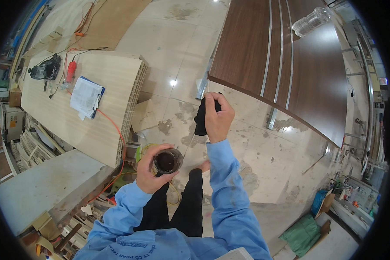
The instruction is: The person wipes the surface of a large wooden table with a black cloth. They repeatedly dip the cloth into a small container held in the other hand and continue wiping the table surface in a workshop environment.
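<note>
My left hand (146, 174) is wrapped round a clear glass jar (168, 161) with dark brown liquid inside, its round opening facing up. Ahead and to the right, my right hand (220, 119) is closed on a bunched black cloth (200, 120), part of which hangs down beside the fingers. That hand is just below the near left corner of a dark brown wood-grain panel (242, 52) with three silvery strips along it. Whether the cloth touches the panel I cannot tell.
A clear plastic bottle (311, 22) lies on the panel, which rests on metal supports (271, 118). To the left, a pale hollow-core board (73, 125) bears a clipboard (87, 96) and a red-handled tool (71, 71). An orange cord (112, 121) trails off its edge. A green bag (302, 236) sits lower right.
</note>
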A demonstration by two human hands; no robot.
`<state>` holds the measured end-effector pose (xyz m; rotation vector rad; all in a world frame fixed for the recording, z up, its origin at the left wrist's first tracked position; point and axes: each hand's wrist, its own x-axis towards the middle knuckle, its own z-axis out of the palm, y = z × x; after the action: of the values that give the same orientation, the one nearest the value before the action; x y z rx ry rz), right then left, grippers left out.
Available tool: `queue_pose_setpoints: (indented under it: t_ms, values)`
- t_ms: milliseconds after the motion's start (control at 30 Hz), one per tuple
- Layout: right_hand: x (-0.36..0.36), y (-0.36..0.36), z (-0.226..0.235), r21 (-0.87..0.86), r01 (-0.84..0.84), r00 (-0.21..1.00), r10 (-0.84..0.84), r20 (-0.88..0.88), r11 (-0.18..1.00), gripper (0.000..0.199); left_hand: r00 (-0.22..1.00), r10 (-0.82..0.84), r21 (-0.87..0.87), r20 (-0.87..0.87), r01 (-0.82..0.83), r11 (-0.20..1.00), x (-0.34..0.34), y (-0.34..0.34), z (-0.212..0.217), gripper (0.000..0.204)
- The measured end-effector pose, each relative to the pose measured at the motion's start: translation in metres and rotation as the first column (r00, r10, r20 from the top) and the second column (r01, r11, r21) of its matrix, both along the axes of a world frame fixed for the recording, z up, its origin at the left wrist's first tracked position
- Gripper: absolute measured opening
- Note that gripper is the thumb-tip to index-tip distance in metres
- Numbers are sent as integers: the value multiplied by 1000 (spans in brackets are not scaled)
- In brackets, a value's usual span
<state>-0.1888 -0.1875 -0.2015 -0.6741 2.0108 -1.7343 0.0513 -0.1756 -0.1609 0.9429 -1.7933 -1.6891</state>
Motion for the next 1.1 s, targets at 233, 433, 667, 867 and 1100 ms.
queue_pose_setpoints:
  t_ms: [233, 433, 667, 867, 1100]
  values:
    - [-9, 6, 2, 98, -37, 993, 48, -111, 994, 16, 1000, -3, 55, -2, 3, 998, 3, 0, -1, 72]
    - [-22, 13, 8, 176, -127, 985, 145, -93, 976, 20, 997, 51, 24, -56, -49, 998, 1, 1, -6, 72]
    - [-26, 11, 9, 268, -146, 980, 175, -89, 952, 18, 997, 68, 3, -29, -68, 998, 8, -4, -4, 71]
    - [-23, 14, 8, 222, -132, 969, 173, -177, 966, 18, 999, 54, 61, -10, -53, 997, 9, -7, -3, 71]
    - [-19, 29, 4, 52, 68, 987, -60, -147, 996, 18, 997, 65, 84, -32, -62, 995, 7, -6, -4, 71]
